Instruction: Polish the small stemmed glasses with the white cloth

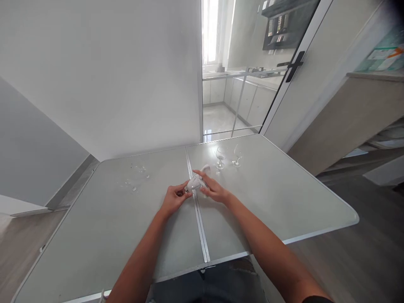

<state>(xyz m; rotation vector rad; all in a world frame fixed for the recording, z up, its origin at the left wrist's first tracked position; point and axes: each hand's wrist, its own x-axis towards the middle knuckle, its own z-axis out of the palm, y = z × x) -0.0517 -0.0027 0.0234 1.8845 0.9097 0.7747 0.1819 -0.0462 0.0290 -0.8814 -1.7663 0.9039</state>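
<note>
**Hands meet over a glass and a cloth at the table's centre seam**

Both hands work close together at the middle of the table [268, 202], right over the metal seam [197, 210] that runs down its centre. On the far left of the tabletop, well apart from the hands, lie a few small clear glass items [134, 179]; they are too faint to tell their shape.

Moving right, the left hand [174, 198] is closed, its fingers pinched around the base end of a small clear glass [189, 187] that lies tilted on its side between the two hands. The glass is partly wrapped in a white cloth [200, 179], so only a little of it shows.

The right hand [213, 189] lies over the cloth, fingers curled down and pressing it against the glass; a corner of the cloth sticks up past the fingertips toward the far edge of the table.

Further right, just beyond the right hand, two stemmed glasses stand upright and side by side: the nearer one [220, 158] is close to the cloth's raised corner, the other [237, 156] is beside it on the right. They do not touch.

Behind the table, a glass door [252, 63] stands toward a kitchen.
</note>
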